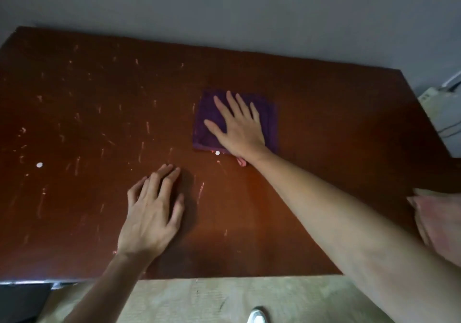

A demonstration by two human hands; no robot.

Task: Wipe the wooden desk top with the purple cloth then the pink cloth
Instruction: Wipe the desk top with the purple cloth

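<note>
Head view. Wooden desk top (311,113): reddish-brown, scuffed with pale marks. Purple cloth (208,113): folded square, flat on desk, right of centre. Right hand (239,130): fingers spread straight, palm pressing flat on purple cloth. Left hand (154,210): fingers relaxed, resting on bare desk, nearer and left of purple cloth. Pink cloth (439,222): at desk's right edge, well apart from purple cloth.

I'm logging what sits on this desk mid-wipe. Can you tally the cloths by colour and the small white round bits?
Purple cloth, flat under the right hand: 1
Pink cloth, at the desk's right edge: 1
Small white round bits, one at left, one by the purple cloth: 2
Total: 4
</note>
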